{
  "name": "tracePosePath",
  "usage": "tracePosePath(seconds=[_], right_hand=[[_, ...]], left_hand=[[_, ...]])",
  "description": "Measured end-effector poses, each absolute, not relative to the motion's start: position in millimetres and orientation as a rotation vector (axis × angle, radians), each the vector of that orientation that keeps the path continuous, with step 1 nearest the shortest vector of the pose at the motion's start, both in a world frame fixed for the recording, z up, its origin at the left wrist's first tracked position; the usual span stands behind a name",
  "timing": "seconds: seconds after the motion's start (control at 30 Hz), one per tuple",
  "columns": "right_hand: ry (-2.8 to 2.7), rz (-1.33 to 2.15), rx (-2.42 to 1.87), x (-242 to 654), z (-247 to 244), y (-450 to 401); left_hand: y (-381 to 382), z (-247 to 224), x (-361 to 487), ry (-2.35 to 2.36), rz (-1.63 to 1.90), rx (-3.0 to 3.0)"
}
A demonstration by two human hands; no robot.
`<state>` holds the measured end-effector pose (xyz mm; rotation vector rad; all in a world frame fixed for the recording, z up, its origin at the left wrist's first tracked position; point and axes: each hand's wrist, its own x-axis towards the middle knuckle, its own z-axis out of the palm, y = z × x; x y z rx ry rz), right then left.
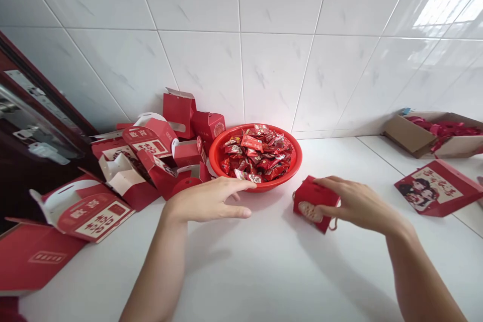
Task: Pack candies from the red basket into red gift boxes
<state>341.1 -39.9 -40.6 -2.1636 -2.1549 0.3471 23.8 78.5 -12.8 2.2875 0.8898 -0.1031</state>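
Note:
My right hand [350,205] grips a small red gift box [310,210] across its top, thumb on the near side and fingers on the far side. The box has a pale printed label and a cord handle, and it is tilted above the white counter. My left hand [211,200] is open, palm down with the fingers stretched out, and holds nothing. Just beyond its fingertips stands a round red plastic basket [297,165], heaped with red-wrapped candies [260,153].
Several red gift boxes [151,141], some with open tops, crowd the left side. A red box [439,188] with a printed couple lies at the right. Behind it, a cardboard box [409,137] contains red ribbons [441,126]. A tiled wall [277,70] bounds the white counter [260,271].

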Motion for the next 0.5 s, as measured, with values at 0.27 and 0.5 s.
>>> tracePosePath(seconds=[0.27, 0.5], right_hand=[[-1.611, 0.058, -2.221, 399, -115, -45], [-1.447, -0.295, -2.217, 456, -141, -53]], left_hand=[[85, -15, 4, 1.018, -0.01, 2.271], [88, -12, -20, 1.144, 0.147, 2.212]])
